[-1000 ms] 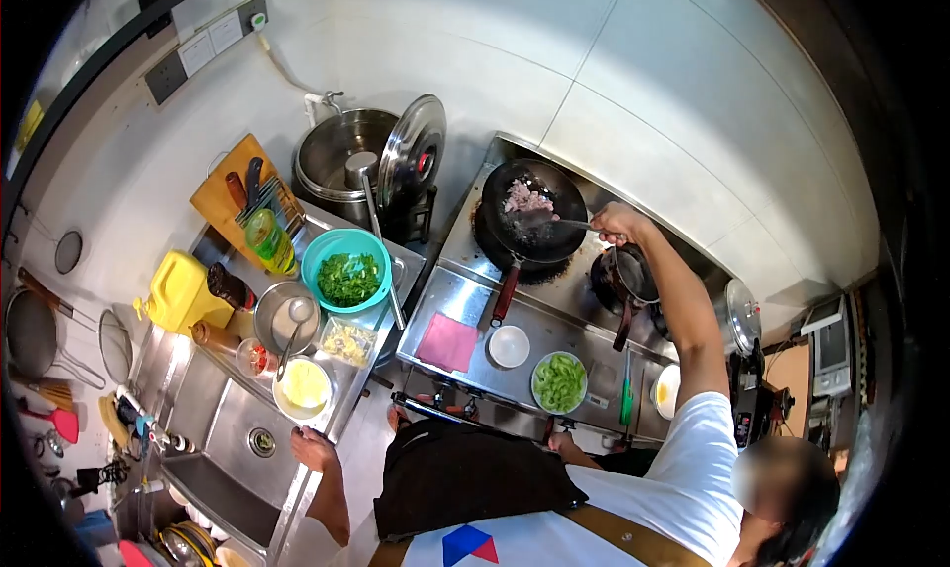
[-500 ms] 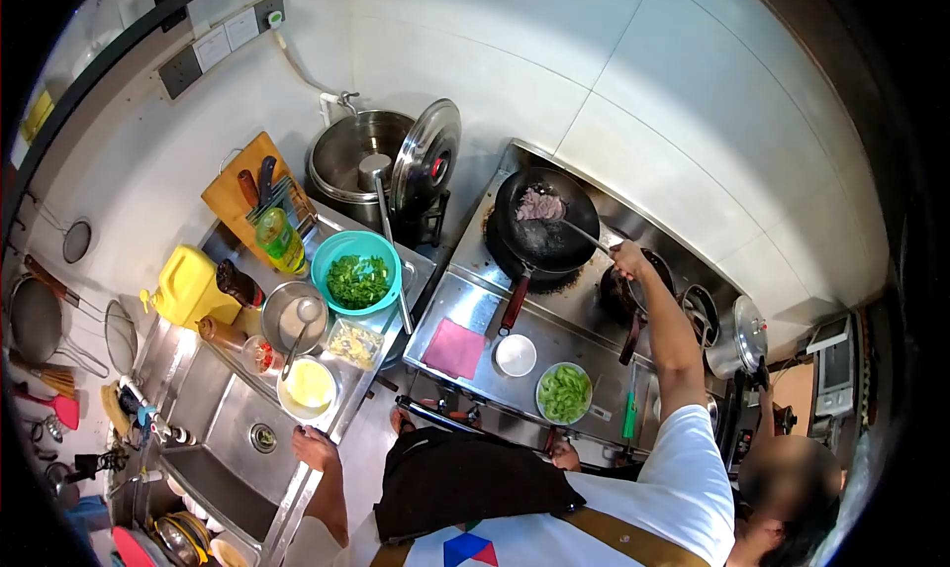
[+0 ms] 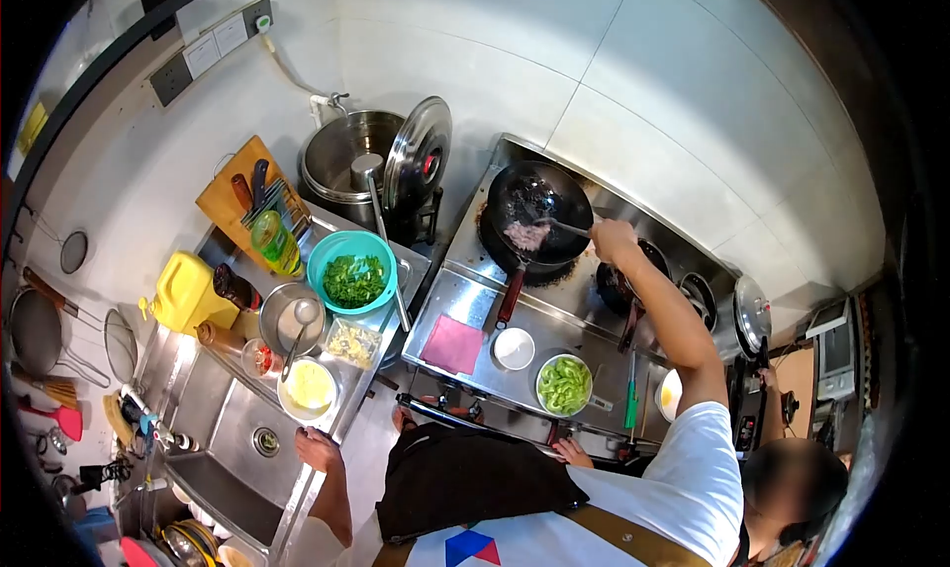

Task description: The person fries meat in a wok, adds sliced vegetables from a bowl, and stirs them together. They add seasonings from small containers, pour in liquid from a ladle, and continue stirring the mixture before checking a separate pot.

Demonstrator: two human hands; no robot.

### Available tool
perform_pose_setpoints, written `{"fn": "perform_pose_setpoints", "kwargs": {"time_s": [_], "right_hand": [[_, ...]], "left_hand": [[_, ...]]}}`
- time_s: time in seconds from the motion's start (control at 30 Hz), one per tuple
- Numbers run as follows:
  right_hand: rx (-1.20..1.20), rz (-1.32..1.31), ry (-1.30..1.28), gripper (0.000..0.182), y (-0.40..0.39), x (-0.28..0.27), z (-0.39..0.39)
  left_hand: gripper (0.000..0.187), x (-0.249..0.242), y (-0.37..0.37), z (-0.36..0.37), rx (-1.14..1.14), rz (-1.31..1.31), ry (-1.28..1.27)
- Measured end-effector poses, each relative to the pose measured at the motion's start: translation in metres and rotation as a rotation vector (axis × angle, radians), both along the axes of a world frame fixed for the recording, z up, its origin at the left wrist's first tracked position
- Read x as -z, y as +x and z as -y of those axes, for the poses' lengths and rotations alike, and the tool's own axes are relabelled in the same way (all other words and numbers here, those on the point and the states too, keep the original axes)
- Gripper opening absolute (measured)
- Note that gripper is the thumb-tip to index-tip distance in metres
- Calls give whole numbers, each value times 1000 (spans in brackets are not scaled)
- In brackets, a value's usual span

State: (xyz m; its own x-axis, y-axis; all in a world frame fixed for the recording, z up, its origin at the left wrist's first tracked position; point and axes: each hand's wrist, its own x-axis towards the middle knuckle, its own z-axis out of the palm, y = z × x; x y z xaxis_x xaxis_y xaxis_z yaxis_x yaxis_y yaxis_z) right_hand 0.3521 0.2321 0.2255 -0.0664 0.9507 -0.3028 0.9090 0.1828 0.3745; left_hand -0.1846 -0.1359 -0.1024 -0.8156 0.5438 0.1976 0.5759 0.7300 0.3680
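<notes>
My right hand (image 3: 616, 242) is closed around the handle of a metal spatula (image 3: 566, 227), reaching into the black wok (image 3: 554, 193) on the stove. The spatula's head is at a clump of pinkish meat (image 3: 526, 236) on the wok's near side. The wok's dark red handle (image 3: 511, 298) points toward me. At the sink counter's front edge rests my left hand (image 3: 318, 450), its fingers laid on the metal and holding nothing visible. Just beyond it stands a white bowl (image 3: 308, 405) of pale yellow food.
Chopped greens fill a turquoise bowl (image 3: 386, 300); green slices fill another bowl (image 3: 564, 385) near the stove's front. A pink cloth (image 3: 453, 344) and small white bowl (image 3: 514, 349) lie between. Another person (image 3: 792, 488) is at right, with one hand (image 3: 572, 453) at the stove's front.
My right hand has moved up and left with the spatula, and the meat has shifted toward the wok's near side. A white bowl at right is uncovered. My left hand stays put.
</notes>
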Motion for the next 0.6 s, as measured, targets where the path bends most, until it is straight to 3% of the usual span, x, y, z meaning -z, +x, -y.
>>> {"fn": "perform_pose_setpoints", "kwargs": {"time_s": [0.1,0.27,0.37,0.5,0.6], "right_hand": [[71,73,-41,20,-6,-29,29],[112,-53,-72,23,-20,-36,67],[151,-213,-9,24,3,30,58],[355,-384,230,21,-2,61,49],[334,-396,249,30,12,102,39]], "left_hand": [[32,3,-1,1,12,-2,24],[33,3,-3,-1,-20,39,-50],[34,-1,-1,-2,-16,28,-56],[34,0,-1,-2,-19,15,-51],[34,-11,3,-3,-17,54,-24]]}}
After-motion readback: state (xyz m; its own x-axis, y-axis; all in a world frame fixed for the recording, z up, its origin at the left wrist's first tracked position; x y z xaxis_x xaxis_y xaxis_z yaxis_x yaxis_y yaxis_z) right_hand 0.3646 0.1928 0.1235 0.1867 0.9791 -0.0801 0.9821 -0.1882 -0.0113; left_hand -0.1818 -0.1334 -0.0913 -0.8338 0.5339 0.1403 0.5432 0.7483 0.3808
